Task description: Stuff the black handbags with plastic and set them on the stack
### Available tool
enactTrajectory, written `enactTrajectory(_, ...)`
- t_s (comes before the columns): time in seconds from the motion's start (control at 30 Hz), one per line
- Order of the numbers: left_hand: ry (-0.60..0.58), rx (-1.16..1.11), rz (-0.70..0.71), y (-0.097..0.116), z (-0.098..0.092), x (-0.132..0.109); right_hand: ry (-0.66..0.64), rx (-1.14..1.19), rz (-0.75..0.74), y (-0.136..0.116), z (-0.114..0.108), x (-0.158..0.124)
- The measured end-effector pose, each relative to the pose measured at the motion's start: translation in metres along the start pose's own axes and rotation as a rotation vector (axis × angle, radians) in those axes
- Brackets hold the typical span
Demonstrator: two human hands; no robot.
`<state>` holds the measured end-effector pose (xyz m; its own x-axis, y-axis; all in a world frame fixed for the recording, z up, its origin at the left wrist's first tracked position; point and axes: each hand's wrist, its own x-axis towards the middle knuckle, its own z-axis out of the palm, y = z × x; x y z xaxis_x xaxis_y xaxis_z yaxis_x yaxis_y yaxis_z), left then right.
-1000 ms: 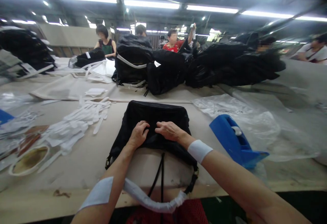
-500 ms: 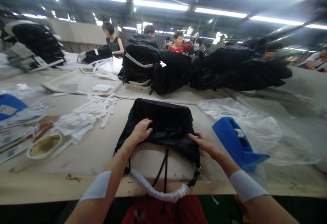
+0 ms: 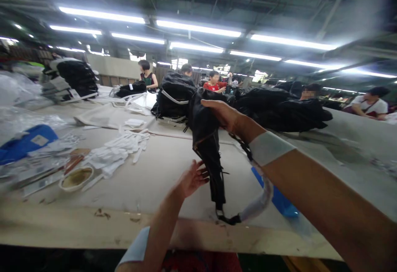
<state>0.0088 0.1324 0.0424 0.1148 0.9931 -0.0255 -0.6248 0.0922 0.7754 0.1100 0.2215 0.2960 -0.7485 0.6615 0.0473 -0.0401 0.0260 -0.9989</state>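
Note:
A black handbag hangs in the air above the table, gripped at its top by my right hand. Its handle, wrapped in white paper, dangles below near the table's front edge. My left hand is open, fingers spread, just left of the bag's lower part and touching or nearly touching it.
A blue tape dispenser sits partly behind my right arm. White strips, a tape roll and a blue object lie at the left. Piled black bags and several people are at the table's far side.
The bag lay flat on the table under both hands; now my right hand has lifted it upright off the table, and my left hand has come off it, open.

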Motion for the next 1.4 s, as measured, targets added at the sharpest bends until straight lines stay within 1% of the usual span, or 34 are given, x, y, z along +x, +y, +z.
enactTrajectory(0.03, 0.009, -0.144, -0.024, -0.001, -0.002, -0.006, -0.118, -0.041, 0.034, -0.001, 0.012, 0.002)
enactTrajectory(0.07, 0.049, -0.239, -0.020, 0.000, -0.008, -0.016, -0.220, -0.099, 0.082, 0.004, 0.019, 0.001)
enactTrajectory(0.1, 0.121, -0.290, 0.009, 0.003, -0.018, -0.029, -0.292, -0.179, 0.137, 0.014, 0.021, -0.002)
enactTrajectory(0.13, 0.220, -0.297, 0.054, 0.007, -0.031, -0.045, -0.326, -0.283, 0.194, 0.029, 0.019, -0.008)
enactTrajectory(0.17, 0.344, -0.268, 0.102, 0.013, -0.045, -0.062, -0.323, -0.412, 0.243, 0.048, 0.012, -0.016)
enactTrajectory(0.23, 0.638, -0.117, 0.198, 0.021, -0.073, -0.098, -0.256, -0.722, 0.287, 0.094, -0.006, -0.035)
enactTrajectory(0.3, 0.903, 0.165, 0.287, 0.025, -0.092, -0.131, -0.172, -1.048, 0.206, 0.146, -0.023, -0.057)
enactTrajectory(0.33, 0.996, 0.345, 0.340, 0.026, -0.096, -0.143, -0.153, -1.151, 0.141, 0.172, -0.028, -0.069)
enactTrajectory(0.37, 1.041, 0.534, 0.398, 0.025, -0.097, -0.153, -0.122, -1.211, 0.064, 0.195, -0.031, -0.081)
enactTrajectory(0.4, 1.031, 0.723, 0.453, 0.024, -0.094, -0.160, -0.110, -1.249, -0.005, 0.216, -0.031, -0.093)
enactTrajectory(0.43, 0.974, 0.897, 0.496, 0.023, -0.089, -0.163, -0.088, -1.284, -0.061, 0.234, -0.030, -0.104)
enactTrajectory(0.47, 0.884, 1.047, 0.528, 0.021, -0.081, -0.163, -0.053, -1.320, -0.104, 0.248, -0.028, -0.114)
enactTrajectory(0.5, 0.769, 1.172, 0.546, 0.019, -0.073, -0.159, -0.012, -1.363, -0.130, 0.259, -0.025, -0.122)
enactTrajectory(0.57, 0.526, 1.383, 0.547, 0.012, -0.055, -0.144, 0.068, -1.444, -0.152, 0.271, -0.020, -0.135)
enactTrajectory(0.6, 0.426, 1.487, 0.542, 0.008, -0.047, -0.134, 0.081, -1.475, -0.159, 0.274, -0.018, -0.140)
enactTrajectory(0.67, 0.285, 1.712, 0.509, -0.002, -0.034, -0.111, 0.044, -1.523, -0.175, 0.275, -0.014, -0.143)
enactTrajectory(0.73, 0.195, 1.945, 0.435, -0.012, -0.025, -0.089, 0.011, -1.547, -0.188, 0.272, -0.009, -0.139)
enactTrajectory(0.8, 0.108, 2.114, 0.350, -0.018, -0.020, -0.071, 0.056, -1.535, -0.176, 0.266, -0.002, -0.127)
enactTrajectory(0.87, 0.052, 2.208, 0.303, -0.020, -0.018, -0.058, 0.090, -1.505, -0.146, 0.258, 0.005, -0.110)
enactTrajectory(0.9, 0.031, 2.234, 0.297, -0.019, -0.018, -0.055, 0.069, -1.503, -0.122, 0.255, 0.008, -0.101)
enactTrajectory(0.97, -0.033, 2.265, 0.295, -0.011, -0.021, -0.054, -0.025, -1.526, -0.050, 0.250, 0.013, -0.085)
enactTrajectory(1.0, -0.079, 2.273, 0.299, -0.005, -0.023, -0.057, -0.072, -1.546, -0.007, 0.249, 0.016, -0.079)
enactTrajectory(1.07, -0.165, 2.270, 0.326, 0.012, -0.033, -0.071, -0.115, -1.591, 0.068, 0.250, 0.019, -0.071)
enactTrajectory(1.1, -0.184, 2.254, 0.342, 0.022, -0.041, -0.081, -0.123, -1.612, 0.092, 0.252, 0.020, -0.069)
enactTrajectory(1.17, -0.173, 2.188, 0.367, 0.043, -0.059, -0.106, -0.144, -1.653, 0.109, 0.252, 0.020, -0.067)
enactTrajectory(1.2, -0.155, 2.149, 0.365, 0.053, -0.069, -0.119, -0.165, -1.669, 0.111, 0.250, 0.020, -0.066)
enactTrajectory(1.27, -0.070, 2.092, 0.336, 0.068, -0.084, -0.143, -0.216, -1.679, 0.127, 0.241, 0.018, -0.060)
enactTrajectory(1.33, 0.048, 2.070, 0.300, 0.075, -0.087, -0.158, -0.247, -1.667, 0.169, 0.228, 0.017, -0.052)
enactTrajectory(1.4, 0.121, 2.067, 0.288, 0.071, -0.074, -0.159, -0.272, -1.693, 0.204, 0.215, 0.015, -0.043)
